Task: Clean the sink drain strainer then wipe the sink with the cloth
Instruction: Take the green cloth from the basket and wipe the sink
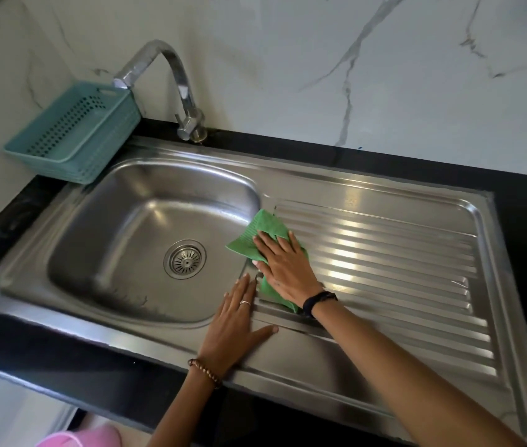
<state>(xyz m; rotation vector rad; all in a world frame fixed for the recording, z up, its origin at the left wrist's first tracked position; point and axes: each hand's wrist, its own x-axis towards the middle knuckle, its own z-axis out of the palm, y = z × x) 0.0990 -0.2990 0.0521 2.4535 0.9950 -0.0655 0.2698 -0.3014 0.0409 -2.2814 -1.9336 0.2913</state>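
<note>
A stainless steel sink has its round drain strainer seated in the bottom of the basin. A green cloth lies on the rim between the basin and the ribbed drainboard. My right hand presses flat on the cloth with straight fingers. To its left, my left hand rests flat on the steel at the basin's front right corner, fingers straight, holding nothing.
A chrome tap arches over the basin from the back edge. A teal plastic basket sits at the back left corner on the black counter. A marble wall stands behind.
</note>
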